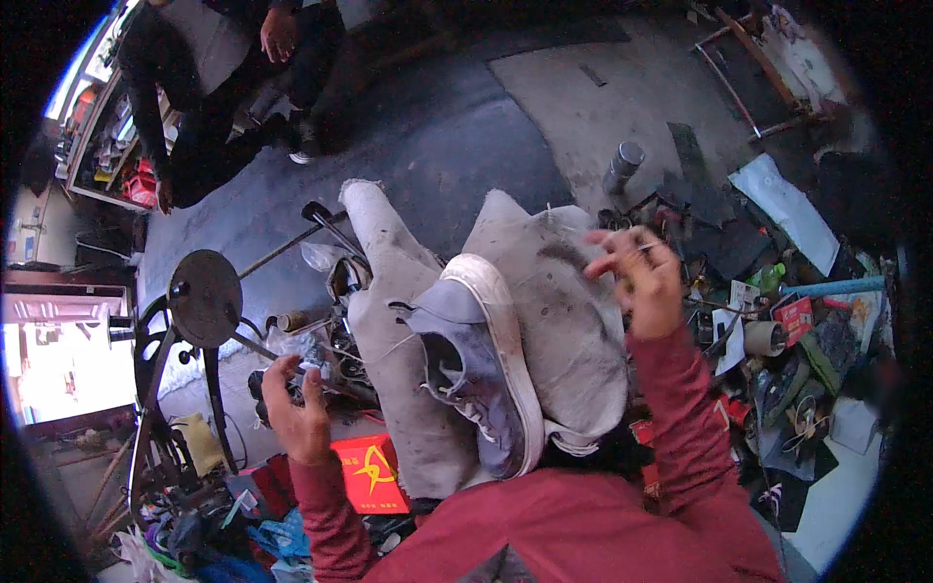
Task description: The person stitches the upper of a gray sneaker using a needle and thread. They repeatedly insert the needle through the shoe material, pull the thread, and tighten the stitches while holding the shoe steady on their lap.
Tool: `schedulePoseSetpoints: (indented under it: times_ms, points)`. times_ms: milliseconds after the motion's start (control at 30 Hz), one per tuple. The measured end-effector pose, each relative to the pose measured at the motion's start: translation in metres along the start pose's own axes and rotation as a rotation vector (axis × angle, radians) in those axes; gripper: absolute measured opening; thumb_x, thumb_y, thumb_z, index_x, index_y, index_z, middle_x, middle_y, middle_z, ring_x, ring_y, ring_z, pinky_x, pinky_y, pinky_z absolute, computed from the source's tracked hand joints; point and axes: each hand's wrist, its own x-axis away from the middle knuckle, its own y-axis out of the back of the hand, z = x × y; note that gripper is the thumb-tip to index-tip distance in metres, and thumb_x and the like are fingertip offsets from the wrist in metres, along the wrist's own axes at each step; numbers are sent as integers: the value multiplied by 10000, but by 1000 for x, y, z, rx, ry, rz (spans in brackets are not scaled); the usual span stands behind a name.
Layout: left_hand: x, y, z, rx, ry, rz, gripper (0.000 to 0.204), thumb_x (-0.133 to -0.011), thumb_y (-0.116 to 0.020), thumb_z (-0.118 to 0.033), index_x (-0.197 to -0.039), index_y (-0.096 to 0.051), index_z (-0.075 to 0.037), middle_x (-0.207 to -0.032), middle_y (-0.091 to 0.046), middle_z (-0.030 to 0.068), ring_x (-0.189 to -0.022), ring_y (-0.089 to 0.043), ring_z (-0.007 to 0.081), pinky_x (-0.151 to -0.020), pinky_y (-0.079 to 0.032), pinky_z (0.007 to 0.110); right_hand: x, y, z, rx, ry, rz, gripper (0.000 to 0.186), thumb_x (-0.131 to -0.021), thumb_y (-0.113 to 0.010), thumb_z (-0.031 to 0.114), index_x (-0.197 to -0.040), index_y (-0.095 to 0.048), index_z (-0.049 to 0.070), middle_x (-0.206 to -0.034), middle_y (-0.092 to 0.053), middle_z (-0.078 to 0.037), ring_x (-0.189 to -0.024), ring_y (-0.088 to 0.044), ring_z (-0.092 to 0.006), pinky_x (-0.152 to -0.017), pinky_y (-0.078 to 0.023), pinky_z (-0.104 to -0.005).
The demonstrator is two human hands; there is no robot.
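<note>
- Grey cloth is covering the lap in the head view, and the shoe is lying on it, tipped on its side, its opening facing left, its white sole facing right and its toe pointing toward the wearer.
- Left hand is hanging in the air to the left, well apart from the shoe, thumb and fingers spread.
- Right hand is hovering by the cloth's right edge, apart from the shoe, fingers bent and parted; whether they are pinching something thin, I cannot tell.
- Neither hand is touching the shoe, so the lap is presumably doing the steadying; keeping it level is probably helping most.
- Laces are running below the opening; fingers passing there are likely risking a snag.
- Gripping by the sole's edge is probably giving a firmer hold than squeezing the upper, which is looking soft.
- Machine and red box are standing on the left side, so wide leftward sweeps are perhaps inviting a knock.
</note>
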Motion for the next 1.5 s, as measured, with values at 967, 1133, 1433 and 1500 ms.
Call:
schedulePoseSetpoints:
  times_ms: [967, 1133, 1433, 1500]
  points:
    - [13, -58, -154, 890, 250, 509, 161, -954, -707, -56, -1053, -690, 70, -863, -673, -2, -825, -583, 69, -736, -488, 253, 51, -48, 56, 357, 329, 524, 507, -902, -581, -89, -1403, -597, -10, -962, -652, -217, -823, -647, -368, -742, -526, -395]
    - [16, -64, -157, 964, 213, 465, 164, -963, -699, -47, -1077, -693, 71, -923, -714, 28, -853, -605, 72, -750, -501, 255, 52, -50, 73, 545, 291, 536, 517, -883, -584, -72, -1395, -601, -3, -944, -638, -222, -812, -641, -400, -719, -527, -426]
    - [6, -71, -160, 973, 158, 454, 210, -944, -701, -25, -1137, -707, 59, -1004, -761, 70, -920, -674, 102, -822, -538, 277, -2, -57, 94, 620, 265, 715, 243, -916, -616, 80, -1113, -742, 14, -943, -738, -223, -895, -720, -405, -798, -579, -473]
    - [6, -73, -158, 923, 128, 433, 207, -935, -708, -27, -1127, -714, 50, -993, -764, 81, -915, -678, 105, -817, -542, 282, -14, -54, 94, 582, 82, 776, 224, -911, -644, 83, -1090, -755, 7, -969, -745, -225, -907, -733, -390, -814, -582, -435]
